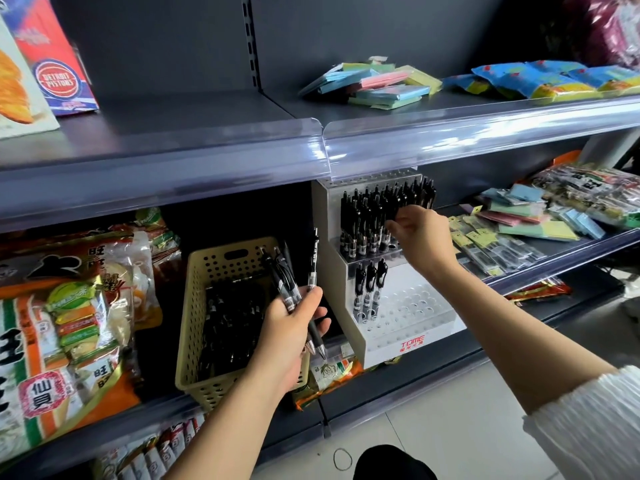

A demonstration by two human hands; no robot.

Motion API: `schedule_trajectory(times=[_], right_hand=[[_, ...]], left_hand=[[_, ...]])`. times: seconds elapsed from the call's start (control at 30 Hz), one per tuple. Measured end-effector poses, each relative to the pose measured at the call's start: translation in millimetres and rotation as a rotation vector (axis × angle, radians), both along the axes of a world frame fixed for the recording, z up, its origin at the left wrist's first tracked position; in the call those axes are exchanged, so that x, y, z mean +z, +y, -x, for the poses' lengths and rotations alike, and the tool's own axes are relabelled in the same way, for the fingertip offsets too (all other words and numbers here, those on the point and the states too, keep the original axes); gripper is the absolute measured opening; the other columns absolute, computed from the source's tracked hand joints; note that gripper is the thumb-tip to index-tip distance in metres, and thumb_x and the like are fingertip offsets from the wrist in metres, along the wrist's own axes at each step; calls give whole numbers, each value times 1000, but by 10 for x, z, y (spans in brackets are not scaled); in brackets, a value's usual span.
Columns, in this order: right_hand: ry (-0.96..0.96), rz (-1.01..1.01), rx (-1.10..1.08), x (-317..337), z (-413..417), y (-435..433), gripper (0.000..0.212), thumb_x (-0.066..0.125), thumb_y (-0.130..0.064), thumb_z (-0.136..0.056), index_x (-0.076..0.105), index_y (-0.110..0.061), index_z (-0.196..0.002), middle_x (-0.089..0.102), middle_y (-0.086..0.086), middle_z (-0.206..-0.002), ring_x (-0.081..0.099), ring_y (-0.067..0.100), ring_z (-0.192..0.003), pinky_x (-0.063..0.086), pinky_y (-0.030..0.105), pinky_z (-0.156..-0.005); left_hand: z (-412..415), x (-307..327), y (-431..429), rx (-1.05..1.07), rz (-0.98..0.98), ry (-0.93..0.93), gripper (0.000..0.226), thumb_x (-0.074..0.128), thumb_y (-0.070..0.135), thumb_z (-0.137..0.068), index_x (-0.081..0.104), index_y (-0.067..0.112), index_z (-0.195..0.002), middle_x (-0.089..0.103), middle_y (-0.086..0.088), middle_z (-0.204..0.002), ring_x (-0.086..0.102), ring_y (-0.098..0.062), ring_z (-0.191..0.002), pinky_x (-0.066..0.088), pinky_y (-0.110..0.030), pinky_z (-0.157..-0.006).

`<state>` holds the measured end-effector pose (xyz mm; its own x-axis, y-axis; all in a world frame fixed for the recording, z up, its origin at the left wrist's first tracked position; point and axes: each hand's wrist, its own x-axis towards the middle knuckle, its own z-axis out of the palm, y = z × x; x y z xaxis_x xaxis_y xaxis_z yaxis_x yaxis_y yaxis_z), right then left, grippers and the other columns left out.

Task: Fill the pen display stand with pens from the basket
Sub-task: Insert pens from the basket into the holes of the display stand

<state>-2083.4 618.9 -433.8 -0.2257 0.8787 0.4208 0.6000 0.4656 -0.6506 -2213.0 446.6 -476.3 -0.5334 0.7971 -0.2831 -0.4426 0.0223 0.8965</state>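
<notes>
Closest in, a white ribbed sleeve [588, 420] covers the upper part of the right arm, and a thin rubber band [342, 459] lies on the pale floor tiles. Further out, the left hand [294, 327] is held up in front of the middle shelf. Its fingers and thumb are clamped round a bunch of pens [289, 282], several black ones with tips down and clips up.

Just behind and to the left of that hand, a beige perforated basket [194, 306] sits on the shelf with a heap of loose pens [232, 323] inside. Beside it on the right is the stepped white stand [415, 341]. Three pens [369, 289] stand upright at the left end of its lowest step, and open holes fill the rest.

The right hand [424, 237] reaches to the step above, fingers curled among the standing pens [367, 216] that crowd the upper rows. Whether they pinch one cannot be told.

Snack bags [69, 306] fill the shelf left of the basket, and coloured note pads [533, 220] lie to the right of the stand. On the shelf above lie more pads [381, 84], blue packets [540, 81] and a red and blue box [55, 64].
</notes>
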Motion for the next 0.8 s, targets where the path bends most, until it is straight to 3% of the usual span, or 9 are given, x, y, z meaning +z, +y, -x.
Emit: schedule_trajectory(times=[0.3, 0.4, 0.5, 0.57, 0.67, 0.8], right_hand=[[-136, -27, 39, -21, -1, 43, 17, 67, -17, -85, 71, -4, -96, 73, 12, -93, 69, 24, -86, 55, 33, -81], [-85, 29, 26, -24, -34, 30, 23, 70, -19, -82, 70, -6, -100, 73, 8, -93, 67, 18, -82, 51, 25, -77], [12, 34, -15, 3, -90, -104, 17, 70, -22, -83, 70, -11, -95, 70, 1, -85, 58, 9, -68, 42, 19, -62], [71, 84, 59, 21, -100, -255, 9, 69, -23, -84, 70, -14, -88, 67, -3, -77, 58, 6, -64, 48, 18, -58], [106, 256, 248, 17, -55, -516, 10, 69, -29, -83, 68, -19, -83, 69, 0, -75, 62, 14, -66, 54, 27, -62], [135, 356, 355, -57, 60, -757, 23, 74, -35, -77, 66, -13, -80, 68, 3, -69, 65, 15, -62, 54, 27, -56]], left_hand=[[-21, 19, 14, -27, -43, -29, 12, 64, 14, -86, 62, 7, -96, 63, -6, -85, 66, -11, -72, 59, -28, -64], [-42, 31, 19, -36, -50, -28, 12, 64, 14, -87, 61, 6, -96, 64, -6, -85, 68, -12, -73, 60, -32, -67], [-62, 34, 16, -43, -54, -17, 10, 64, 14, -87, 62, 7, -93, 64, -6, -82, 68, -13, -73, 60, -32, -65], [-84, 32, 23, -46, -56, -17, 9, 64, 14, -87, 61, 6, -92, 65, -6, -80, 68, -14, -73, 60, -31, -64], [-127, 27, 40, -50, -54, -6, 12, 65, 13, -86, 62, 5, -94, 67, -3, -75, 68, -15, -72, 59, -31, -66], [-188, 23, 55, -71, -32, 73, 16, 66, 13, -85, 60, 5, -97, 70, 3, -66, 64, -18, -72, 53, -44, -85]])
